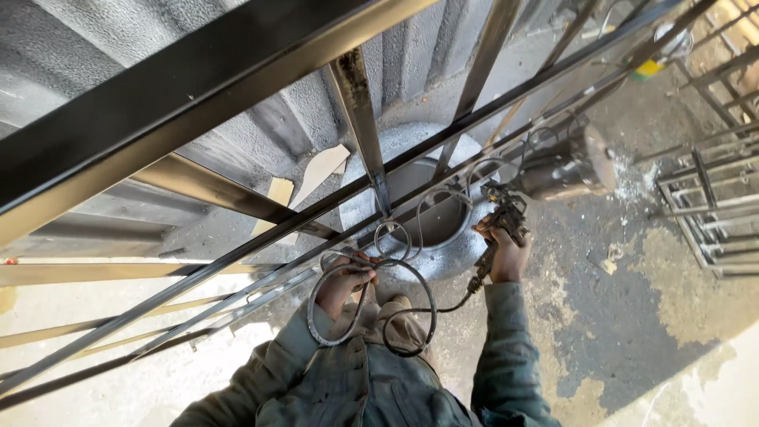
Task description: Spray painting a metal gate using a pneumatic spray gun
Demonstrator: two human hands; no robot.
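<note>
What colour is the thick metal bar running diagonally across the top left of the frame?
The thick bar is glossy black, with a brownish unpainted underside; the head view shows it.

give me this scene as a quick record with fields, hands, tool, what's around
left hand: left hand grips a scroll of the metal gate
right hand: right hand holds a spray gun with its cup
hose: air hose loops from the gun's base across the person's lap
surface: gate bars part black, part bare
around: round metal drum beneath the gate, metal grille at right, stained concrete floor
</note>
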